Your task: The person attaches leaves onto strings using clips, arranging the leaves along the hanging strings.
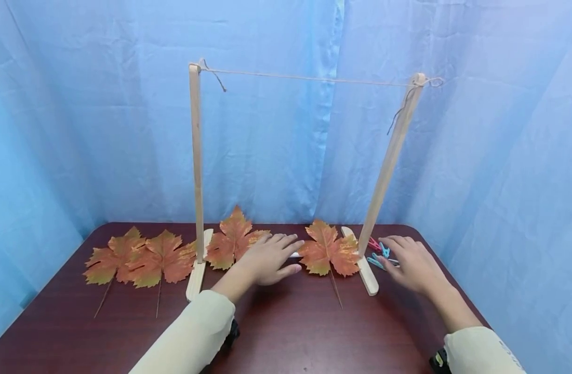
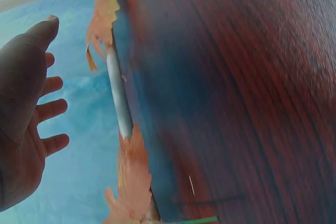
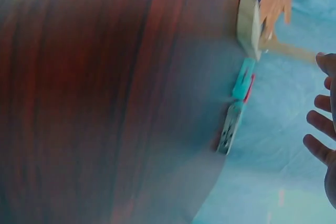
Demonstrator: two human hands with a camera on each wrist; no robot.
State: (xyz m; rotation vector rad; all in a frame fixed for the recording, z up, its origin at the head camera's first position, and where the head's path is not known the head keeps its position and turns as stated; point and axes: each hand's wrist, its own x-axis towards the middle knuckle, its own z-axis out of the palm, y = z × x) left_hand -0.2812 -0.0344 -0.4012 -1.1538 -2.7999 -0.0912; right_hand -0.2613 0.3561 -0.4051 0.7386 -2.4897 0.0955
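Note:
My left hand (image 1: 271, 259), fingers spread, is above the table beside an orange maple leaf (image 1: 231, 239) and holds nothing. To its right lies another leaf (image 1: 330, 248) with a thin brown stem. Two more leaves (image 1: 115, 257) overlap at the far left. My right hand (image 1: 416, 265) hovers with loosely extended fingers by a small group of clothespins (image 1: 384, 250), partly covering them. In the right wrist view, turquoise and red clothespins (image 3: 242, 80) lie apart from the fingers. The left wrist view shows a pale crossbar (image 2: 119, 93) between two leaves.
A wooden stand has a left post (image 1: 197, 156) and a leaning right post (image 1: 390, 161), with a string (image 1: 304, 78) tied between their tops. Its feet (image 1: 367, 278) rest on the dark red table (image 1: 290, 332). Blue curtains (image 1: 276, 145) hang behind and at both sides.

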